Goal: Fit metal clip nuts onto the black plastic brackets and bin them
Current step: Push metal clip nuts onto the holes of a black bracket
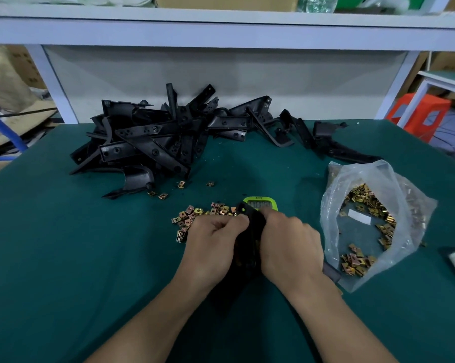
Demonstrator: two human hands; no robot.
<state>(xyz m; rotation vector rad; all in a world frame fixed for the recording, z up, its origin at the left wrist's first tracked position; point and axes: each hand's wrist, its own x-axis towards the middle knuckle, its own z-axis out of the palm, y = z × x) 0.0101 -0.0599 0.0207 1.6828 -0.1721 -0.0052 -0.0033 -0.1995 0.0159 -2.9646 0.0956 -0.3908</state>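
Broadly, we are working at a green table (64, 258) that is filling most of the view. Along its far edge a pile of black plastic brackets (148, 137) is lying tangled, forming the largest mass on the surface, with a few more pieces trailing off to the right.

At the right, a clear plastic bag (378, 176) is lying open on the table. It is holding brass-coloured clip nuts (369, 203) in two clusters, one farther from us and one nearer, with a white slip (360, 216) lying between them.

Near the middle, our left hand (210, 247) and right hand (292, 244) are meeting over a single bracket (254, 226), which is sitting between them with its upper end pointing away from us. The right hand's fingers are curling round the part's right side. The left hand's fingers are bending inward, thumb and forefinger pinching at the part's left edge; we cannot tell whether a nut is sitting between those fingertips.

Just beyond and left of the left hand, loose clip nuts (192, 216) are lying in a small heap, partly covered by the knuckles. A green timer (260, 203) is showing just behind the held part's tip, its digits blurring. A few stray nuts (163, 195) are lying at the pile's near edge.
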